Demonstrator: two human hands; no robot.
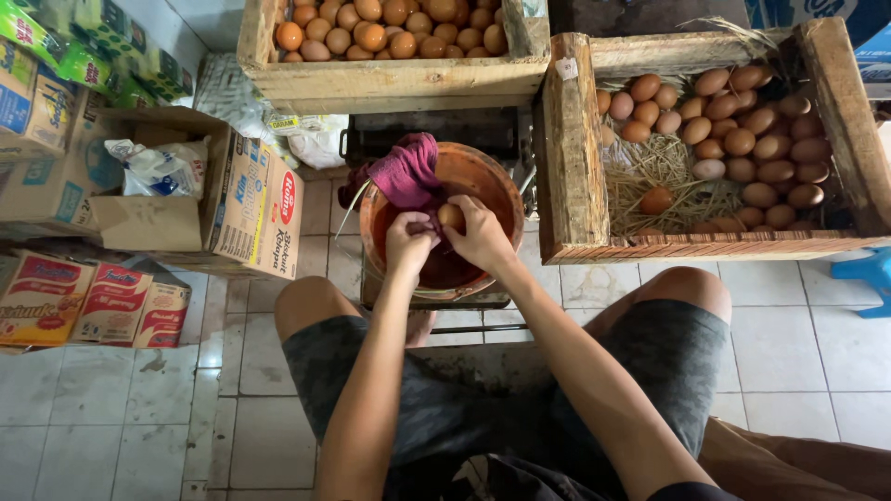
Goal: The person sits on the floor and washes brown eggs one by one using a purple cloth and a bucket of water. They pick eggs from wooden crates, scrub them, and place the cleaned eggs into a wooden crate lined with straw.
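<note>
Over an orange-brown round basin (483, 176) both my hands meet. My right hand (482, 237) grips a brown egg (451, 216) from the right. My left hand (406, 243) presses a magenta cloth (406, 172) against the egg's left side; the cloth drapes over the basin's far rim. The basin holds dark water below the hands. My bare knees flank the basin.
A wooden crate (568, 148) at right holds several brown eggs (742, 139) on straw. Another egg crate (390, 79) stands behind the basin. Cardboard boxes (251, 209) and packets (83, 301) are stacked at left. A blue stool (868, 274) is at far right on the tiled floor.
</note>
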